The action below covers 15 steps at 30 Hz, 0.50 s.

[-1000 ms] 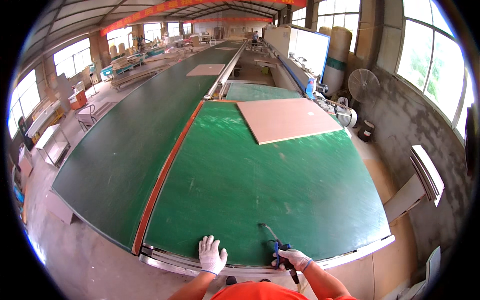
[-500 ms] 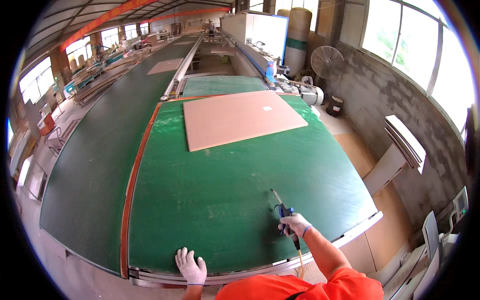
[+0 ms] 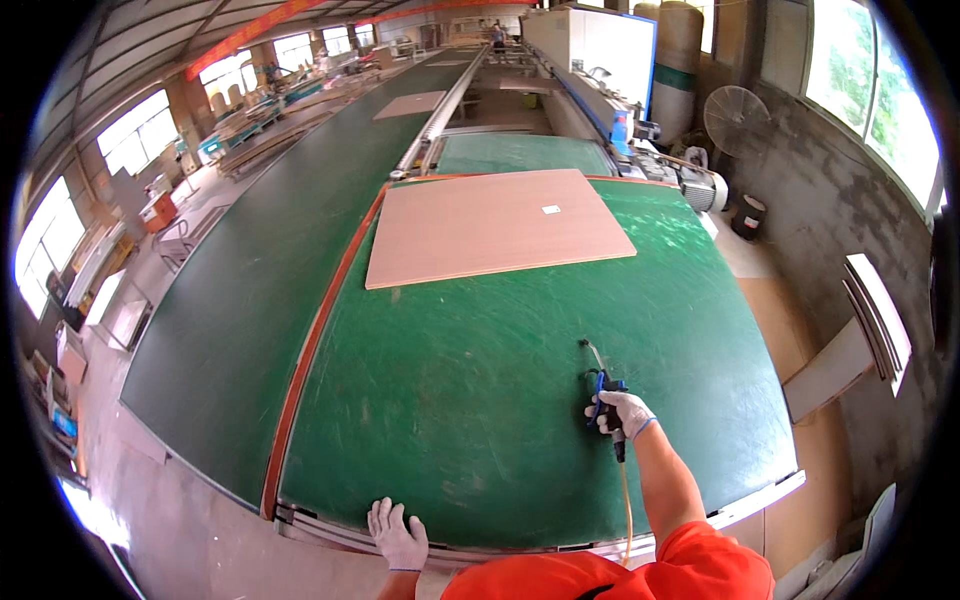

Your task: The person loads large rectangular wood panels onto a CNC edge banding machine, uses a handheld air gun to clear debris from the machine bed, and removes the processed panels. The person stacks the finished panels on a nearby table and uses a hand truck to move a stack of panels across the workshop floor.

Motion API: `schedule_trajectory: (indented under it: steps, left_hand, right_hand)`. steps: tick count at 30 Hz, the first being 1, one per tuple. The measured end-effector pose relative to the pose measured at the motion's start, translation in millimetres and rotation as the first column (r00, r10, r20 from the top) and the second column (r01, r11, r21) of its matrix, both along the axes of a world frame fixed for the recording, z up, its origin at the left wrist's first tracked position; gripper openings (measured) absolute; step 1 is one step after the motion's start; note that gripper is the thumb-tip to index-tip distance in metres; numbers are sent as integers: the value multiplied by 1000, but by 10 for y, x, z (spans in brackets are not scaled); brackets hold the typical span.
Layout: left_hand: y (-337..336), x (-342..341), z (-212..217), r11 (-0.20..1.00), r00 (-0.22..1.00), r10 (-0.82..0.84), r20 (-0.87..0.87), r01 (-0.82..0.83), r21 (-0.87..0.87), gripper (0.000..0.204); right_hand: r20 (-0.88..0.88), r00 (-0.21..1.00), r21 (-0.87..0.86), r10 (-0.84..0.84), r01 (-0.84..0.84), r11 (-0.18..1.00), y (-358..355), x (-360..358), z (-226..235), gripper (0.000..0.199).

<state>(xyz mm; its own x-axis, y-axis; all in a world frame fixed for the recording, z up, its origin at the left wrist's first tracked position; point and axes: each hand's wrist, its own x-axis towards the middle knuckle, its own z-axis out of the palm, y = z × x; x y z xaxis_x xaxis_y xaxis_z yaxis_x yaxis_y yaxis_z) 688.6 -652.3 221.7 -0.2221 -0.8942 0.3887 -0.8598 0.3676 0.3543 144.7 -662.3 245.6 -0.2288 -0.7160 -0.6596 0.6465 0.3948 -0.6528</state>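
My right hand (image 3: pixel 622 412), in a white glove, is closed around the handle of a blue-and-black air blow gun (image 3: pixel 606 400). The gun's thin bent nozzle points away from me over the green belt surface (image 3: pixel 480 400), and a yellow hose (image 3: pixel 627 500) trails down from its grip. Near the front edge, my gloved left hand (image 3: pixel 398 535) rests on the belt with its fingers stretched out and nothing in them. Farther off lies a flat light-brown panel (image 3: pixel 490 228) with a small white label (image 3: pixel 551 210), well beyond both hands.
A dark green conveyor (image 3: pixel 240 300) runs along the left behind an orange-brown strip (image 3: pixel 320 350). At the far right are a motor (image 3: pixel 703 188), a standing fan (image 3: pixel 737 120) and a black bucket (image 3: pixel 748 216). Boards (image 3: pixel 875 315) lean near the right wall. A metal rail edges the belt's front.
My right hand has moved the blow gun forward, farther from me. The panel has turned slightly on the belt and sits more to the left. My view has shifted left; my left hand stays at the edge.
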Motion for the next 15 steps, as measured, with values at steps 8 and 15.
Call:
schedule_trajectory:
  steps: [8, 15]
  left_hand:
    - [88, -283, 219, 990, 995, -90, -40, 85, -110, 31]
    - [287, -360, 331, 926, 923, -372, -98, 362, -111, 33]
  right_hand:
    - [-209, 932, 16, 296, -299, 954, 445, 1072, 174, 20]
    - [-270, 946, 216, 181, -124, 968, 2694, 1651, 761, 23]
